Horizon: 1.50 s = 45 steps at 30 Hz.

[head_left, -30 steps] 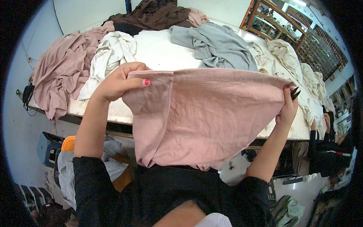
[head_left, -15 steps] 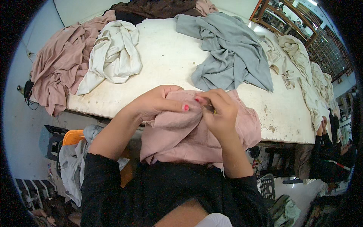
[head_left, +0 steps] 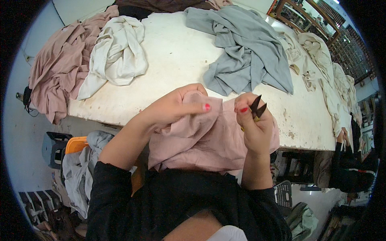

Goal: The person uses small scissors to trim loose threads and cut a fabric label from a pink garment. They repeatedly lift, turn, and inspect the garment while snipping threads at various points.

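Observation:
A pink cloth [head_left: 213, 138] is bunched between my hands at the table's near edge, its lower folds hanging close to my body. My left hand [head_left: 177, 106] pinches its upper edge, thumb on top and fingers behind. Tucked in my right hand [head_left: 257, 124] is a pair of thread snips [head_left: 258, 107], dark pointed blades up and apart, with a bit of yellow handle showing under the fingers. The right thumb and forefinger are close together at the cloth's upper edge; whether they grip it or a thread I cannot tell.
On the white table [head_left: 173, 56] lie a pink pile [head_left: 60, 64], a white cloth [head_left: 118, 52], a grey-blue cloth [head_left: 249, 52] and cream cloths [head_left: 317, 52]. Below left, grey cloth hangs by an orange container [head_left: 75, 143]. Another person's hands [head_left: 343, 135] are at the far right.
My right hand has moved right, away from the left, and turned so the snips' blades now show. A stretch of the cloth's upper edge lies exposed between the hands.

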{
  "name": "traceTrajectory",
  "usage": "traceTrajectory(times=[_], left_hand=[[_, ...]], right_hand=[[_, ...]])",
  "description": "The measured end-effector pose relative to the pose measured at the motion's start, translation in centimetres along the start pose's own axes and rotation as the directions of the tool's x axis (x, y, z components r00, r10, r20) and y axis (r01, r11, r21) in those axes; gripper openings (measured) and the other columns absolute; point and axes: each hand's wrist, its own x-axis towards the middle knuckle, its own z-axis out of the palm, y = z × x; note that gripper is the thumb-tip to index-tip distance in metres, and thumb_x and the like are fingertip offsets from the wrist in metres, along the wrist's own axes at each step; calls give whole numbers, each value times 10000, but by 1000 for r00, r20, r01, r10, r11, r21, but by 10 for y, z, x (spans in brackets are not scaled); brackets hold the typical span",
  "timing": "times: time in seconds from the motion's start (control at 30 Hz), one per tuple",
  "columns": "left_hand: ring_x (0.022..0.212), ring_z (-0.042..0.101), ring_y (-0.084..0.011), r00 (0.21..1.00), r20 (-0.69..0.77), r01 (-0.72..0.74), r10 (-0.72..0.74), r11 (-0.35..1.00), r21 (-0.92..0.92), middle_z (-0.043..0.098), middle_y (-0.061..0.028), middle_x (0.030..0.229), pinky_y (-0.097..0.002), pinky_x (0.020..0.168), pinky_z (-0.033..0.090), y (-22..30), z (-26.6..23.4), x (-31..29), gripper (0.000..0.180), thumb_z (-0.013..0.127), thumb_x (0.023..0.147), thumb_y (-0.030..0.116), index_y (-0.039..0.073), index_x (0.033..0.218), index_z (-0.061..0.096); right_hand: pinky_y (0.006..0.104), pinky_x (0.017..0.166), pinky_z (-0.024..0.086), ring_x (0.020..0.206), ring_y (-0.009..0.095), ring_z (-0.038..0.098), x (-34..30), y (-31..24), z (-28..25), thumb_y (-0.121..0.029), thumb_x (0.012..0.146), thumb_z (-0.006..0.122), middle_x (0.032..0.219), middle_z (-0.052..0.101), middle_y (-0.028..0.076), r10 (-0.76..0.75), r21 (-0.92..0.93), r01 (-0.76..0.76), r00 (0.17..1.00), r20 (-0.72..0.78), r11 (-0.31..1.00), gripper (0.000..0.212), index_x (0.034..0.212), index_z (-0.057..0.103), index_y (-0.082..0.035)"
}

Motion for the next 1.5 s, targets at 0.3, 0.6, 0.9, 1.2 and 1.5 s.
traceTrajectory(times=[0.3, 0.6, 0.9, 1.2, 1.5], left_hand=[[798, 535, -69, 990, -136, -48, 42, 998, -36, 580, 5, 860, -214, 712, 432, -3, 0, 3, 140, 621, 863, 137, 56, 962, 566], [786, 520, -49, 990, -140, -29, 14, 994, -103, 558, 19, 861, -190, 675, 417, -2, 7, 1, 183, 601, 893, 150, 70, 1045, 537], [859, 513, -55, 977, -104, -186, 186, 982, 6, 556, -20, 972, -207, 748, 427, -9, 22, 3, 306, 504, 922, 76, 87, 1222, 448], [1074, 518, -125, 958, 71, -286, 278, 896, 340, 582, -72, 1122, -263, 946, 394, -17, 17, 15, 234, 496, 889, 1, -27, 1102, 589], [895, 553, -106, 944, 119, -330, 309, 845, 421, 631, -45, 934, -248, 825, 433, -5, 25, 16, 145, 515, 944, 106, -19, 976, 580]], right_hand=[[283, 708, 443, 771, 207, 571, -2, -27, -41, -73, 853, 625, 882, 593, 99, -146, -196, 314, 798, 584, 929, 407, 1235, 538, 36], [310, 677, 487, 796, 272, 617, -8, 3, -22, -57, 807, 653, 956, 614, 155, -340, -713, 480, 875, 346, 510, 469, 1261, 543, -23], [286, 639, 486, 704, 226, 620, -15, 14, 6, 86, 683, 621, 864, 625, 122, -419, -603, 439, 889, 186, 666, 355, 1026, 642, -5], [369, 569, 462, 670, 283, 599, 14, 2, -15, -10, 673, 615, 802, 584, 99, -307, -678, 486, 874, 377, 551, 229, 896, 617, -58], [313, 652, 468, 689, 262, 596, 19, -12, -10, 70, 742, 599, 773, 569, 139, -326, -669, 405, 912, 249, 624, 185, 920, 604, 22]])
